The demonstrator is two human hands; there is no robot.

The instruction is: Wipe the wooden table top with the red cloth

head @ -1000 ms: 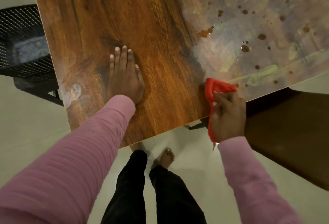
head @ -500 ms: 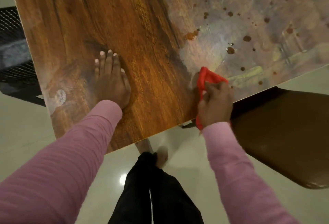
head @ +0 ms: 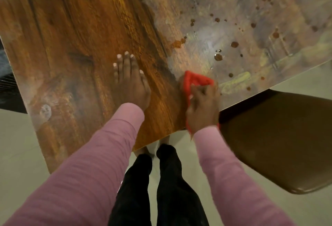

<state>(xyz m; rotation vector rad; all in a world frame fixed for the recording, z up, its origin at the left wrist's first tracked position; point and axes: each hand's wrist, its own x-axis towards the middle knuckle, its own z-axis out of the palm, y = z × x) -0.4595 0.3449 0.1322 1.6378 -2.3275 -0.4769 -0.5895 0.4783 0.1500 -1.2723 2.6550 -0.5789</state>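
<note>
Item: red cloth (head: 196, 80), bunched into a rough wedge, lying on the wooden table top (head: 86, 28) close to its near edge, toward the right end of that edge. One tail of it trails back under the wrist and past the edge.

Holder: right hand (head: 203, 107), fingers curled down and clamped on the cloth, pressing it to the wood. The hand is somewhat blurred, so the exact finger placement cannot be told.

Support: left hand (head: 130, 82), flat on the table top, fingers stretched out and together, gripping nothing; set well left of the cloth, near the same edge.

Surface: glossy brown grain on the left half; the right half dull, smeared, and dotted with dark droplets (head: 218, 57) lying beyond the cloth, toward the far right corner.

Handling, as judged: the cloth looks soft, light and limp, no stiffness of its own; it will fold and slip out unless bunched under the palm. Best held as now, gathered in the fist with a pad of fabric kept forward of the fingertips. The sheen suggests a slick top, so firm downward pressure is wanted.

Also present: brown chair seat (head: 280, 145) beside the right corner
</note>
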